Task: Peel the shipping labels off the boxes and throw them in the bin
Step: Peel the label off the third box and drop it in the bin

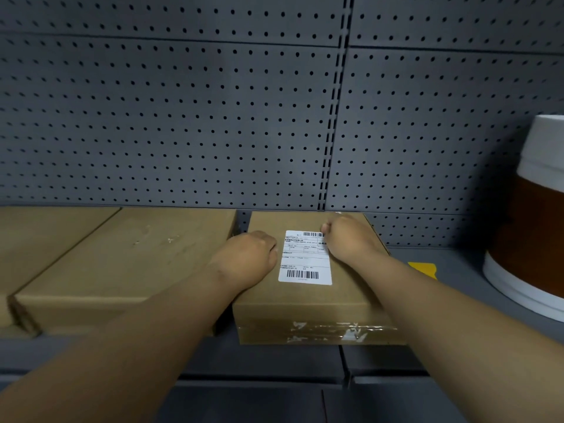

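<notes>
A brown cardboard box (308, 303) lies on a grey shelf, clear tape across its front face. A white shipping label (305, 264) with two barcodes is stuck flat on its top. My left hand (247, 254) rests curled on the box top, against the label's left edge. My right hand (351, 236) lies on the box at the label's upper right corner, fingers curled over that corner. Whether the corner is lifted is hidden by the fingers.
Two larger flat cardboard boxes (122, 257) lie to the left on the same shelf. A white and brown round container (531, 215) stands at the right. A yellow tag (422, 268) lies behind my right forearm. Grey pegboard (213, 117) backs the shelf.
</notes>
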`<state>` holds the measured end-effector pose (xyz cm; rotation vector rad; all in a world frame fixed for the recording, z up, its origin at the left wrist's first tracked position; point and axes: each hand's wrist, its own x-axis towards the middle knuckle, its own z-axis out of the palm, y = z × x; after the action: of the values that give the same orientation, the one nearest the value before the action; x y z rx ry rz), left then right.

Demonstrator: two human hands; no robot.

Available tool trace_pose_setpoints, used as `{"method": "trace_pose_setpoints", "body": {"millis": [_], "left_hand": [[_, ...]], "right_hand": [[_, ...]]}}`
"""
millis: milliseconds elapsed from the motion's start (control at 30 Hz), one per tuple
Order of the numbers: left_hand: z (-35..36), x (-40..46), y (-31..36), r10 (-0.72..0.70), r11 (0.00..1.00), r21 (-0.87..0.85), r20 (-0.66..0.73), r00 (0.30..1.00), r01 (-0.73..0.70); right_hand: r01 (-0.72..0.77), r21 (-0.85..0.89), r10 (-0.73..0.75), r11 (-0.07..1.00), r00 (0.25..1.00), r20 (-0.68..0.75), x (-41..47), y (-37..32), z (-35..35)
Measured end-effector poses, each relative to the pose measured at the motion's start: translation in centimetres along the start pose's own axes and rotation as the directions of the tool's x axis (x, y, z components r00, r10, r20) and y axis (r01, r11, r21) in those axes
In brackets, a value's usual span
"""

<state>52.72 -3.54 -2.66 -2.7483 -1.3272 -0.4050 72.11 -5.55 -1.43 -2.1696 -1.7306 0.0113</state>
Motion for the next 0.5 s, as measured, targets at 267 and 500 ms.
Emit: {"method": "trace_pose_setpoints", "body": {"millis": [267,500], "left_hand": [[-0.2,0.3,-0.1,0.013,0.997,0.069,0.039,0.999,-0.016],[-0.2,0.3,-0.1,0.02,0.992,0.125,0.036,0.999,-0.024]], "right_hand": [[0.209,0.086,-0.221,0.974,0.96,0.17,1.9,-3.1,0.1],[0.212,0.146,-0.239,0.966,0.949,0.206,2.8,-3.7,0.6]]}}
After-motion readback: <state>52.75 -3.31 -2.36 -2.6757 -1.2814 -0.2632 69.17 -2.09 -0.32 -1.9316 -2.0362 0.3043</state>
